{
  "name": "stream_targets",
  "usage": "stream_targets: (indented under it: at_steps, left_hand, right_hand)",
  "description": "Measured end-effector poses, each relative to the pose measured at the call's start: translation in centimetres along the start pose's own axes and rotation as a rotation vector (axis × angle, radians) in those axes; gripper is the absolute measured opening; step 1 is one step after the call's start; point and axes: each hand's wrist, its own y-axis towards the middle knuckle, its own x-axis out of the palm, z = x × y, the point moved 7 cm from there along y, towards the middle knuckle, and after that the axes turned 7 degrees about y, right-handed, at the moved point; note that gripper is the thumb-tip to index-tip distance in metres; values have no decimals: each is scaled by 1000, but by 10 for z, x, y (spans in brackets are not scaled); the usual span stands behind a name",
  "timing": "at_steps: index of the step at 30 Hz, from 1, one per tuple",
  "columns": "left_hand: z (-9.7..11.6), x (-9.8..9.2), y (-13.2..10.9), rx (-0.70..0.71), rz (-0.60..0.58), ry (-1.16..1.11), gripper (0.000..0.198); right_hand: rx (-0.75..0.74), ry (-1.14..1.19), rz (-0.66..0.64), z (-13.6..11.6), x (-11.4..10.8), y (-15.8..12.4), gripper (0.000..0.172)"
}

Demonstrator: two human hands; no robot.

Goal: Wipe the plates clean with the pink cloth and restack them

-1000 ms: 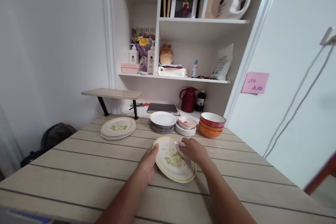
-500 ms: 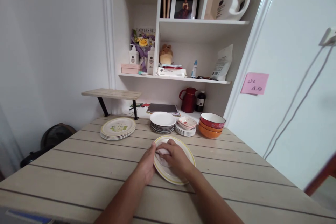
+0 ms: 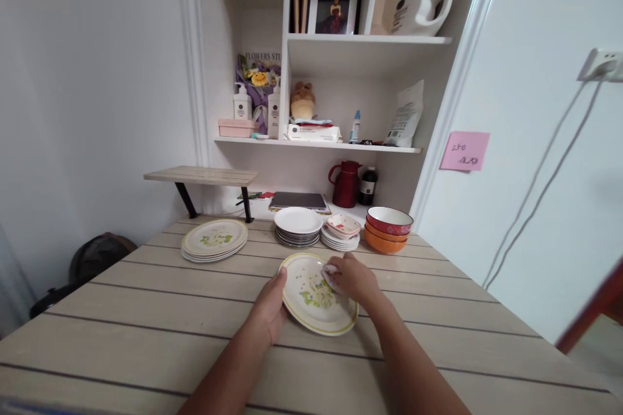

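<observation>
A cream plate with a yellow rim and a green leaf pattern [image 3: 311, 295] is at the middle of the table, its left side slightly raised. My left hand [image 3: 270, 306] grips its left edge, thumb on the rim and fingers hidden underneath. My right hand [image 3: 356, 280] is closed round a crumpled pale cloth [image 3: 331, 275], which rests on the plate's upper right part. To the left lies a stack of similar plates [image 3: 215, 237].
Behind the plate stand a stack of white-topped plates [image 3: 298, 220], small plates [image 3: 340, 242] with square dishes [image 3: 343, 225] on top, and stacked bowls [image 3: 387, 233]. A small raised shelf [image 3: 202, 175] is at the back left, a red jug [image 3: 346, 184] further back.
My right hand has moved right with the cloth, from the plate's left part to its upper right, uncovering the leaf pattern. My left hand still holds the left edge. The view has shifted slightly.
</observation>
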Motion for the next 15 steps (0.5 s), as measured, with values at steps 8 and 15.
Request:
stream_targets:
  at_steps: [8, 15]
  left_hand:
    - [0, 3, -4, -53, -29, -72, 45]
    - [4, 4, -6, -19, 13, -70, 42]
  right_hand:
    - [-355, 142, -222, -38, 11, -36, 30]
    - [-474, 375, -50, -78, 24, -30, 34]
